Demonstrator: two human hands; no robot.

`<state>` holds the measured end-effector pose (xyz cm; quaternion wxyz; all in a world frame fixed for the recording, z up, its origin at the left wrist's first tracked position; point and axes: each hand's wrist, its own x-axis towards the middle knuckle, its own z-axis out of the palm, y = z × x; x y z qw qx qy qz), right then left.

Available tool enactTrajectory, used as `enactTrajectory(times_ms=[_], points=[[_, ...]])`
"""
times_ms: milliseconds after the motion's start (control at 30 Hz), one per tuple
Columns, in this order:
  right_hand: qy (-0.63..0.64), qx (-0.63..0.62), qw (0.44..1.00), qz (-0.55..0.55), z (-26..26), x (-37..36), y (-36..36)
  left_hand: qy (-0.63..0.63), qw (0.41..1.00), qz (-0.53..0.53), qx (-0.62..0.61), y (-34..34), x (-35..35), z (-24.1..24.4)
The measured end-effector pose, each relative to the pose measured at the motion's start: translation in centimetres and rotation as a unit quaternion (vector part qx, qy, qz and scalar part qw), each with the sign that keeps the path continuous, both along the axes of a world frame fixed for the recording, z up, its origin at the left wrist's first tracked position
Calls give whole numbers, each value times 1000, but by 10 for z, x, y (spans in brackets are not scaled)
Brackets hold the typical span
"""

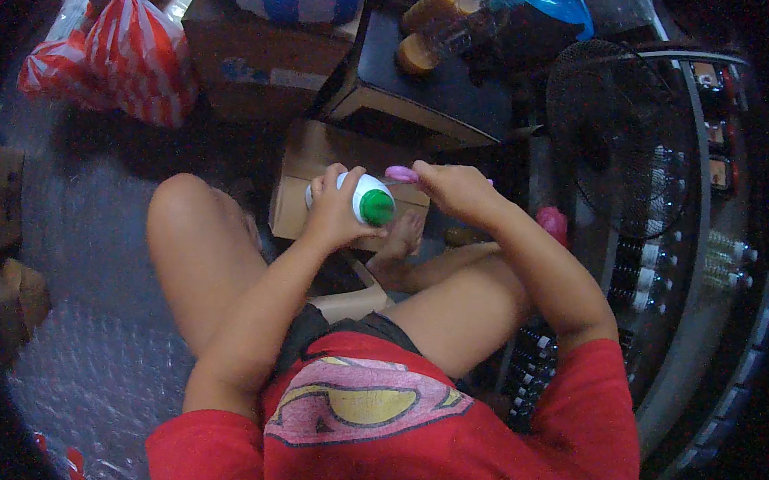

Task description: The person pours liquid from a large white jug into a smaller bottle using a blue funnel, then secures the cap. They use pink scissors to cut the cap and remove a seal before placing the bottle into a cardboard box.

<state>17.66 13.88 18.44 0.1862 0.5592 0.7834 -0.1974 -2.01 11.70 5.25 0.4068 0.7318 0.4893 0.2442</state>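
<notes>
My left hand (pixel 339 206) is wrapped around a white plastic bottle, tilted so that its green cap (pixel 377 207) faces up towards me. My right hand (pixel 454 188) grips a small tool with a pink handle (pixel 401 173), perhaps scissors; its thin end points at the bottle's shoulder and is too blurred to make out. Whether that end touches the bottle I cannot tell. Below both hands stands an open cardboard box (pixel 293 208), with a bare foot in front of it.
Bottles of orange-brown liquid (pixel 418 52) and a blue funnel (pixel 557 1) rest on a dark box ahead. A mesh fan (pixel 612 140) and shelves of small bottles (pixel 646 273) stand at right. Striped bags (pixel 139 64) lie upper left; bubble wrap (pixel 108 393) lies lower left.
</notes>
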Motion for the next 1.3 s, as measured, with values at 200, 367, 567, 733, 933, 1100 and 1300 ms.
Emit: enactTrajectory(times_ms=[200,367,567,733,933,1100,1300], points=[[0,-9,1000,20,-3,9,6,-65,994,-86,27,21,11,-12],[-10,-46,998,44,-5,12,11,-95,986,-137,-10,33,13,-18],[-32,-65,994,79,-5,9,24,-79,985,-151,-11,38,12,-14],[-38,-87,993,77,-9,6,30,-67,984,-164,-26,41,10,-12],[-61,-65,989,118,-6,0,30,-61,980,-186,-21,46,8,-7],[-50,-21,983,176,-8,0,33,-48,978,-200,-31,51,7,-4],[-98,17,980,172,-8,-5,20,-47,982,-181,-39,49,11,-5]])
